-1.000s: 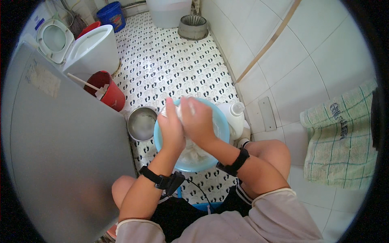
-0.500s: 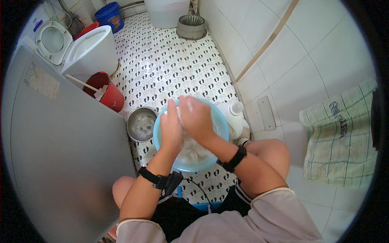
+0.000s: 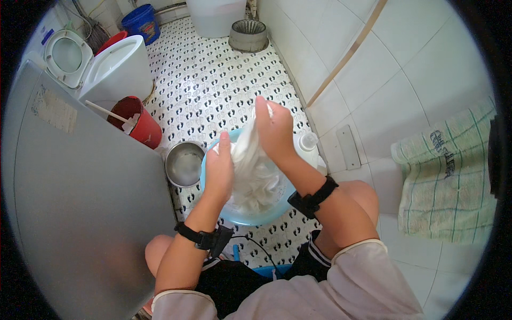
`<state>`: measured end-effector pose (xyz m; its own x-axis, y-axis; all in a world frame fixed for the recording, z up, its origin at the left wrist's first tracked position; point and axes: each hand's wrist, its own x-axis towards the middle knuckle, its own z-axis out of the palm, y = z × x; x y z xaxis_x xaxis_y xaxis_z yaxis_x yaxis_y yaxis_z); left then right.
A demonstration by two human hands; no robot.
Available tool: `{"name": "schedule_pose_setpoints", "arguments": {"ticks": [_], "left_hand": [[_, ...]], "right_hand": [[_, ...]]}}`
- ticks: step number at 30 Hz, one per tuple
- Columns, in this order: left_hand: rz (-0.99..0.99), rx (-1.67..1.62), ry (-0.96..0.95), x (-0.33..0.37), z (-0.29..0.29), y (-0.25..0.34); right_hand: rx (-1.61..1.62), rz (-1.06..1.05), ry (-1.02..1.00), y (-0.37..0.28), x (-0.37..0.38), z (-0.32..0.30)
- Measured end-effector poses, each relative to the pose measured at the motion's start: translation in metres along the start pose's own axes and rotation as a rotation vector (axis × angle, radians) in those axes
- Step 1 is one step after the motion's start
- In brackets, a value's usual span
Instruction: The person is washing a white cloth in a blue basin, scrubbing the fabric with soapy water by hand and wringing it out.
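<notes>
A wet white cloth [image 3: 249,146] is stretched upward out of a light blue basin [image 3: 250,220] that holds soapy water. Its lower part lies bunched in the basin. My right hand [image 3: 276,128] is closed around the cloth's raised end, above the far right of the basin. Over the basin's left side, my left hand [image 3: 219,165] grips another part of the cloth, with the thumb pointing up; the fingers are partly hidden.
A steel bowl [image 3: 184,164] stands left of the basin, a white jug [image 3: 307,146] right of it. Beyond are a red bin [image 3: 146,130], a toilet [image 3: 122,74] and a blue bucket [image 3: 143,25]. A grey panel [image 3: 101,186] borders the left; a checked towel [image 3: 445,176] hangs right.
My right hand has risen and moved right, away from my left hand, drawing the cloth up between them. Both hands were close together before.
</notes>
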<state>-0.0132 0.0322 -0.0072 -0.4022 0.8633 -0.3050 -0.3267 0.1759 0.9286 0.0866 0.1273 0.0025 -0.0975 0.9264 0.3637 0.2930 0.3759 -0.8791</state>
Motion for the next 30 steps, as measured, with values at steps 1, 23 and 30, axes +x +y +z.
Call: {"name": "schedule_pose_setpoints", "arguments": {"ticks": [1, 23, 30], "left_hand": [[0.010, 0.102, 0.073, -0.002, 0.001, 0.004], [0.087, -0.357, 0.065, 0.011, 0.001, 0.005], [-0.079, -0.768, -0.118, 0.000, 0.012, 0.016]], "right_hand": [[0.023, -0.028, 0.013, 0.001, 0.004, -0.004], [-0.056, -0.563, -0.332, -0.030, -0.029, 0.003], [0.030, -0.139, -0.148, -0.029, -0.020, 0.011]]}}
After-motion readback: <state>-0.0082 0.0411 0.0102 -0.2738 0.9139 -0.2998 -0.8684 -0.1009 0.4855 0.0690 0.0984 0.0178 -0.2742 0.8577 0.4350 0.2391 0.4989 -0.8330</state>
